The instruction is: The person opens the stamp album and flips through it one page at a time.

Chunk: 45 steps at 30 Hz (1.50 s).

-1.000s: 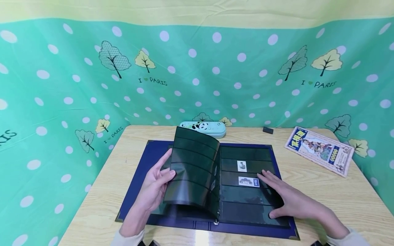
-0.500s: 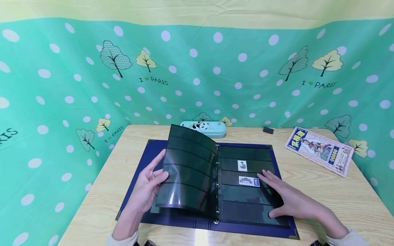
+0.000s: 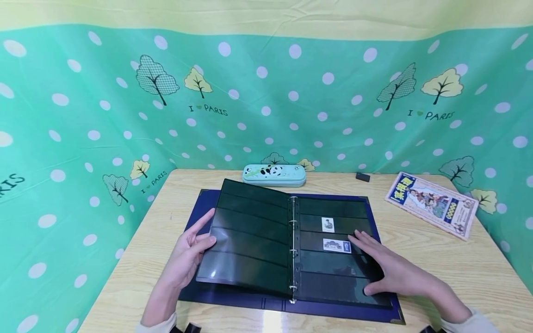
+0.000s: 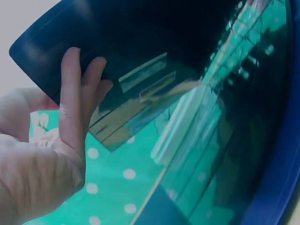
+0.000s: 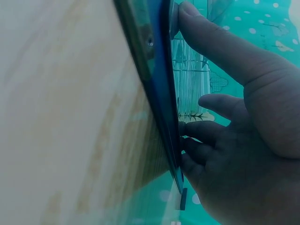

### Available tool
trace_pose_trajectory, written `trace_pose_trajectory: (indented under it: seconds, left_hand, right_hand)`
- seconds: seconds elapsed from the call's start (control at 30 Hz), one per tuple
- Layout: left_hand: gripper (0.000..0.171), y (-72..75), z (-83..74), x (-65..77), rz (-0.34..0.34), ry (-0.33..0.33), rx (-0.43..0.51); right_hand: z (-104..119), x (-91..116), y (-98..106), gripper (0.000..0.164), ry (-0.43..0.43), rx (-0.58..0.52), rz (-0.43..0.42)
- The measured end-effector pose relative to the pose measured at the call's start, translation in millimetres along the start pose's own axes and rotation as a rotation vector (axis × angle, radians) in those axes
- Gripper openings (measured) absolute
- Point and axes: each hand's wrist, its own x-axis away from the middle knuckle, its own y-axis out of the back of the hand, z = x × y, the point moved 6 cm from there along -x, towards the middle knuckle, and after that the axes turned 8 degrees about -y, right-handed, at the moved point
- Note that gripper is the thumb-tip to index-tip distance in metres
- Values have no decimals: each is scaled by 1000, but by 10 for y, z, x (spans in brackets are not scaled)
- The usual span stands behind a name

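Note:
A navy stamp album [image 3: 333,313] lies spread on the wooden table, its metal rings [image 3: 293,249] showing down the middle. My left hand [image 3: 185,254] pinches the outer edge of a black stamp page [image 3: 250,240], thumb on top and fingers behind; that page slants up from the left cover. In the left wrist view the fingers [image 4: 71,93] lie against its underside. The right-hand page holds a small upright stamp [image 3: 327,225] and a wider stamp [image 3: 337,245] in its strips. My right hand [image 3: 393,268] rests on that page's right edge, fingers and thumb spread.
Behind the album stands a light-blue pencil case [image 3: 274,175] with a panda print. A small black block [image 3: 362,176] lies to its right. At the far right is a colourful printed booklet [image 3: 432,203]. A green dotted cloth [image 3: 266,92] hangs behind the table.
My left hand has moved left and down with the black page, which now lies flatter over the left cover and uncovers more of the rings. The right hand has stayed in place.

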Motion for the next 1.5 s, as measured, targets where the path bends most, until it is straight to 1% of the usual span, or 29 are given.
trace_pose_trajectory:
  seconds: [0.17,0.3,0.4,0.53,0.63,0.73,0.9,1.0,1.03,1.13,1.27,1.37,1.5]
  left_hand:
    - [74,127,79,16,-59,61,-111]
    - [73,206,120,17,-101,64,-189]
    - [73,239,138,10,-111,57,-235]
    - [73,246,171,5,-89,76,-268]
    - [74,245,200,15,-81,107,-280]
    - [74,249,235,37,-90,150,-313]
    - [73,274,328,72,-127,253,-399]
    - [72,283,366,87,-146,281,-466]
    - [72,280,378,91,-148,279,-491]
    - [71,262,388,87,-155,240,-564]
    - [71,246,419,60,-164,186,-627]
    - [76,235,430,50,-153,161,-700]
    - [86,222,447,54,-118,152,-846]
  right_hand:
    - [-2,2,5,118,2,1,-2]
    - [-1,-5,7,118,8,1,-2]
    - [-4,-10,8,118,9,4,-3]
    - [-12,-16,3,118,7,8,-6]
    - [-18,-17,-3,118,8,10,-8]
    - [-16,-12,-6,118,9,10,-10]
    - [-11,-5,-3,118,7,8,-13]
    - [-14,-5,-2,118,11,11,-16]
    - [-16,-6,-2,118,13,12,-17]
    - [-19,-4,0,118,19,14,-21]
    - [-15,1,1,118,25,12,-23]
    - [-9,6,2,118,29,13,-23]
    - [-4,11,3,118,30,13,-23]
